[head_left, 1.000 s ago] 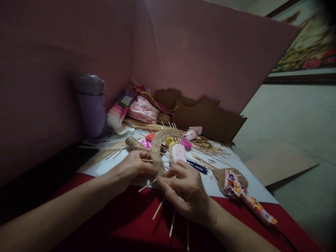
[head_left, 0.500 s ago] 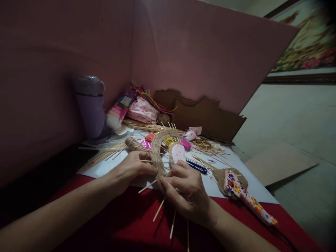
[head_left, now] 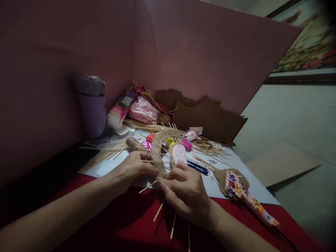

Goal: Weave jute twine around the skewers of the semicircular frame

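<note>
Both hands are on a curved band of brown twine point(head_left: 157, 150) wound over thin wooden sticks point(head_left: 159, 210) that radiate outward. An oval of white fabric with pink spots point(head_left: 179, 153), edged in twine, lies inside the curve. My left hand point(head_left: 133, 169) is closed on the band's left side, fingers behind it and thumb near its edge. At the near end of the band, my right hand point(head_left: 187, 190) pinches the twine with thumb and index finger. Its palm hides the lower right of the work. A twine spool point(head_left: 134, 144) lies just beyond my left hand.
A blue cutter point(head_left: 198, 167) lies right of the work. Farther right, a flower-patterned glue gun point(head_left: 249, 197) rests partly on cardboard. Bundled sticks point(head_left: 105, 157) lie left. Behind stand a purple tumbler point(head_left: 91, 113), spotted cloth point(head_left: 144, 110) and torn cardboard point(head_left: 199, 113).
My right thumb and index finger have shifted slightly left along the near end of the band. My left hand keeps its grip. The whole view has moved a little.
</note>
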The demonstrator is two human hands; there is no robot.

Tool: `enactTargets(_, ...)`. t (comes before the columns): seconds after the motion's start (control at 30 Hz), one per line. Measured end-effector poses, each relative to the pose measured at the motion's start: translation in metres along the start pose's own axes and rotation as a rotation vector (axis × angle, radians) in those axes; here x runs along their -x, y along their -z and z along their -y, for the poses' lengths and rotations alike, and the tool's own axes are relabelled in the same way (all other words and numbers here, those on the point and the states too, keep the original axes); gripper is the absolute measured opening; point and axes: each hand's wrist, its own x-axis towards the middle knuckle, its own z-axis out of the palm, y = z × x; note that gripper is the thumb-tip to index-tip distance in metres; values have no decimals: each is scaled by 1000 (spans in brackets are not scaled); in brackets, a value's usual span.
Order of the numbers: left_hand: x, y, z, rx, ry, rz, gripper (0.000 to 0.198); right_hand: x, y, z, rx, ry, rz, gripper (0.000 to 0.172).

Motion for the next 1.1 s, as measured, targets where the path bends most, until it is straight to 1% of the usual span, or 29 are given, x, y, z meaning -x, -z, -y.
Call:
enactTargets(0.1,-1,1,2,9,-8,1,24,0,0,0,9,43,-4,21)
enactTargets(0.4,-3,2,4,3,-4,-27,22,0,0,2,98,119,0,17)
enactTargets(0.53,-4,4,6,25,-16,1,24,-1,0,2,114,146,0,19)
enactTargets(0.7,-4,3,6,13,1,-14,21,-1,-1,3,105,154,-2,18)
enactTargets(0.9,-1,1,2,4,2,45,15,-1,-1,2,115,136,-2,17)
enactTargets(1.03,-2,1,2,-22,-7,21,9,0,-1,1,119,128,5,18)
enactTargets(1.1,-3,2,3,-28,-18,30,8,0,-1,2,124,128,1,18)
